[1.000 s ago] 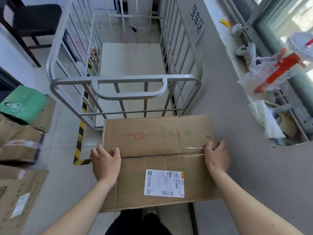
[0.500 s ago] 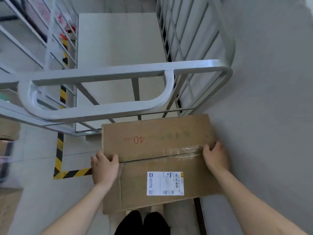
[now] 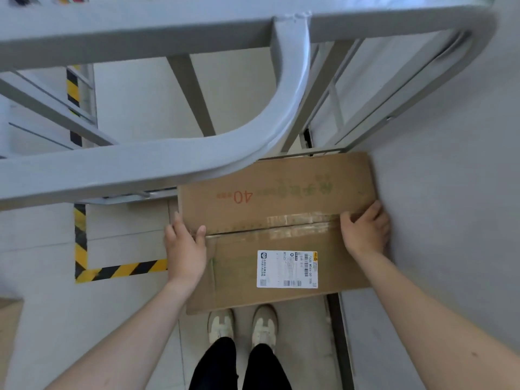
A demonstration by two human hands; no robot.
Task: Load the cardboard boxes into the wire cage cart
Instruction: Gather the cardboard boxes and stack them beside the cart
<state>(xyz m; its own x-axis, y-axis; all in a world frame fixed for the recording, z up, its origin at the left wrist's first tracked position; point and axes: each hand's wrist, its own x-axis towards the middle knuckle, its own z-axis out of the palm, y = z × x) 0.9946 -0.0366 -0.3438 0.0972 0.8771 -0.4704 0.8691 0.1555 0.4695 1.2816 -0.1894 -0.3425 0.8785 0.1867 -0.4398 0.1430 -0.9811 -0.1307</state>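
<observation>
Two hands grip a flat, taped cardboard box (image 3: pixel 278 220) beside grey steel cart bars (image 3: pixel 140 170).

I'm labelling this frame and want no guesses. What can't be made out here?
All in the head view:
1. Box: the left part of its far edge is hidden behind the cart's handle.
2. Label: the text is too small to read.
3. Cart: the inside is mostly cut off by the top edge and crossed by rails.
4. Left hand and right hand: whatever curls past the box's sides is hidden by the box.
</observation>
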